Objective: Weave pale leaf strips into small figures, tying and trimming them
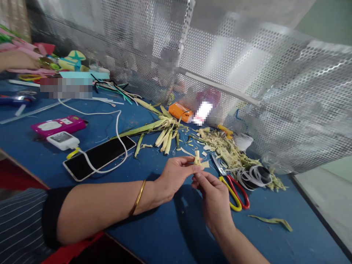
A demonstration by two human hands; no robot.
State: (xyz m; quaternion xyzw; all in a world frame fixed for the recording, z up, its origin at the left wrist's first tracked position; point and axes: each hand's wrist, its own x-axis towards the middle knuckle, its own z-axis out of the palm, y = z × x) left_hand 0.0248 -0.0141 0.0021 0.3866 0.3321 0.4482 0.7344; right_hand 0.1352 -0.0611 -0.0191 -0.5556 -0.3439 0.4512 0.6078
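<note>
My left hand (174,176) pinches a small folded piece of pale leaf strip (198,160) between thumb and fingertips, just above the blue table (170,227). My right hand (213,198) is right below it, fingers curled, pinching the lower end of the same strip. A gold bangle (138,197) circles my left wrist. Red and yellow scissors (232,185) lie on the table just right of my hands.
A bundle of green leaf strips (162,130) and a heap of trimmings (228,148) lie behind my hands. A phone (99,157) on a white cable, a power bank (62,140) and a pink case (59,124) sit at left. A perforated metal screen (247,73) backs the table. Another person's hand (16,58) is at far left.
</note>
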